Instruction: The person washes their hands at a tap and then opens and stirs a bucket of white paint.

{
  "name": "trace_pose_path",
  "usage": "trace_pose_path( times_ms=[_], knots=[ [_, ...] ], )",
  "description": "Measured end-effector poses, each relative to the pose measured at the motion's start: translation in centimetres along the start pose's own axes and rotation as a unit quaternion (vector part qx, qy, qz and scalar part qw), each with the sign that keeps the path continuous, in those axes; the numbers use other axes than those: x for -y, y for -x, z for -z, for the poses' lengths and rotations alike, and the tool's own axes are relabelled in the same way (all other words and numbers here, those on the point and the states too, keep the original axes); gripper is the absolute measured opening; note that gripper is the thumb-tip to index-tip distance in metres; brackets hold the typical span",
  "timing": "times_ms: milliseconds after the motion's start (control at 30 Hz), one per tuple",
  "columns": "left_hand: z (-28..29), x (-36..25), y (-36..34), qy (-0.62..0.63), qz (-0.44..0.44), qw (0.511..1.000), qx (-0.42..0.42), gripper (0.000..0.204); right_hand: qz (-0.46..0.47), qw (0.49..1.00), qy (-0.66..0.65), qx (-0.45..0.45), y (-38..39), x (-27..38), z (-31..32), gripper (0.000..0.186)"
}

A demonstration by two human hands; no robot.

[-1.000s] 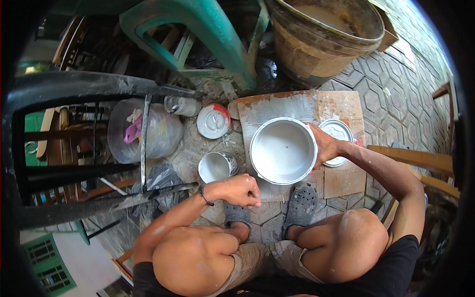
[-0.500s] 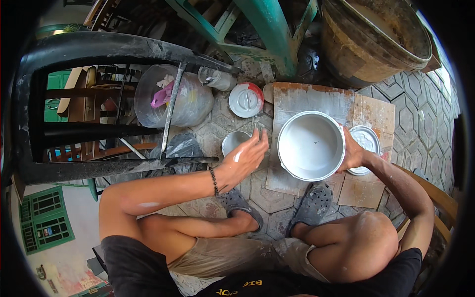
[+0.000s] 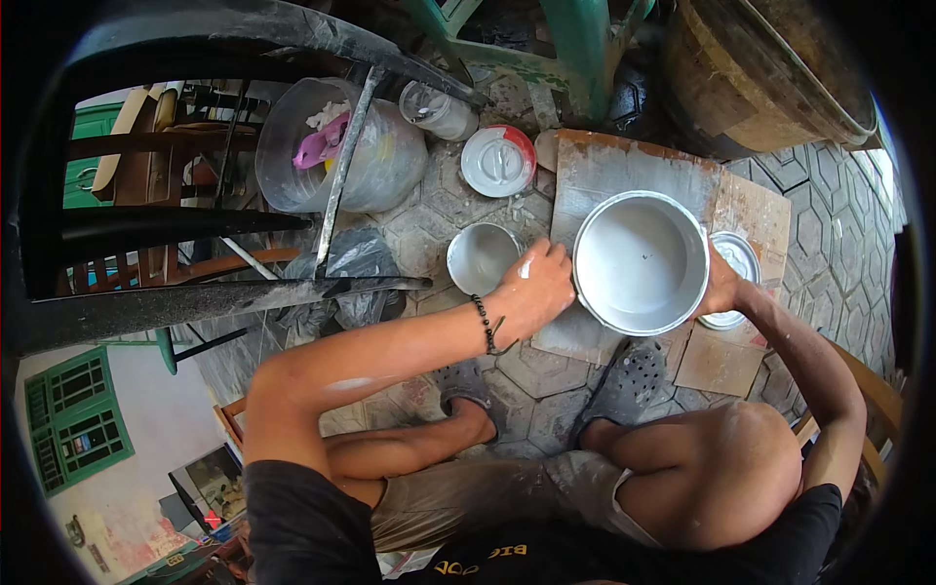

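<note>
A large round paint can [image 3: 639, 263], its mouth toward me and the inside coated with white paint, is held in front of me. My right hand [image 3: 720, 283] grips its right side, the fingers partly hidden behind the wall. My left hand [image 3: 536, 285], with a white paint smear on its back and a dark beaded bracelet at the wrist, is closed at the can's left edge; its fingertips are hidden. Just left of that hand stands a smaller whitish pot [image 3: 483, 255]. Beyond it lies a red and white lid [image 3: 498, 161]. A white-smeared lid [image 3: 731, 278] rests behind my right hand.
Paint-stained cardboard [image 3: 585, 175] lies under the can. At the left are a black chair frame [image 3: 219, 310], a clear plastic tub [image 3: 390, 161], a plastic cup [image 3: 439, 112] and a dark plastic bag [image 3: 361, 268]. A big dirty bucket [image 3: 741, 88] and green stool [image 3: 575, 58] stand farther off.
My left hand has moved right from above the small pot to the large can's left edge, its fingers going from spread to curled. My right hand keeps its hold on the can.
</note>
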State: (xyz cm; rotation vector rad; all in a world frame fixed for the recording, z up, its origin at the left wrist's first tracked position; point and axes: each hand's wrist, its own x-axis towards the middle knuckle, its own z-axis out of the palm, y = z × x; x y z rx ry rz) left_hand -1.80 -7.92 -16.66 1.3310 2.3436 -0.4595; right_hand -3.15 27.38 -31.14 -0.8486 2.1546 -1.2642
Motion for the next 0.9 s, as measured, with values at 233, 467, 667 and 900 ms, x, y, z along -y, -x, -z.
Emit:
trace_pose_path(
  times_ms=[233, 467, 667, 900],
  knots=[
    [-0.3, -4.6, -0.7, 0.415, -0.178, 0.892, 0.031, 0.031, -0.022, 0.996, 0.078, 0.034, -0.9, 0.9, 0.6, 0.153],
    [-2.9, -8.3, -5.3, 0.536, -0.264, 0.802, 0.002, 0.035, -0.031, 0.989, 0.140, 0.039, -0.1, 0.7, 0.9, 0.151],
    [-5.4, -9.2, -8.4, 0.553, -0.315, 0.768, 0.079, 0.044, -0.044, 0.986, 0.148, 0.056, -0.6, 1.9, 1.2, 0.145],
    [-6.2, -10.0, -9.8, 0.367, -0.242, 0.896, 0.067, 0.040, -0.083, 0.985, 0.124, 0.082, -0.7, 2.9, 1.4, 0.145]
  ],
)
